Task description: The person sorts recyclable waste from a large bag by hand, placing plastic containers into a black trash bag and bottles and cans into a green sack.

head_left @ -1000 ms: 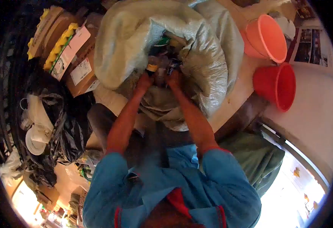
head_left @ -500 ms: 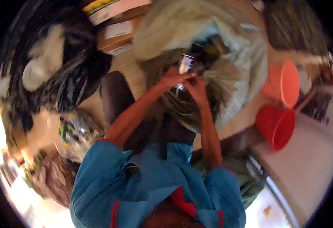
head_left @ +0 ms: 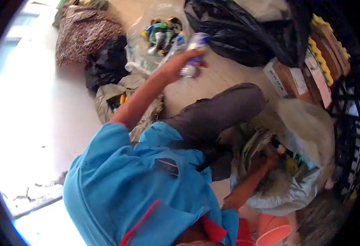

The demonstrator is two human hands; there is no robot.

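Observation:
A blue and white can (head_left: 199, 40) is in my left hand (head_left: 184, 61), whose fingers wrap round its middle. The can hangs above the floor, beside a clear plastic bag (head_left: 132, 57) with small mixed items in it. My right hand (head_left: 271, 161) is inside the mouth of a large woven sack (head_left: 311, 127), near dark and green items. Its fingers are blurred and partly hidden, so what it touches cannot be made out.
Black plastic bags (head_left: 245, 35) lie at the top. Flattened cardboard (head_left: 305, 80) stands at the upper right. A small open sack (head_left: 104, 100), a dark bag (head_left: 109, 61) and a patterned bag (head_left: 83, 33) sit at the left. Orange (head_left: 275, 234) and red buckets are at the bottom.
The view has swung towards the left. My hands, together on the can before, are now apart: my left hand has carried the can away from the sack, and my right hand is back in the sack.

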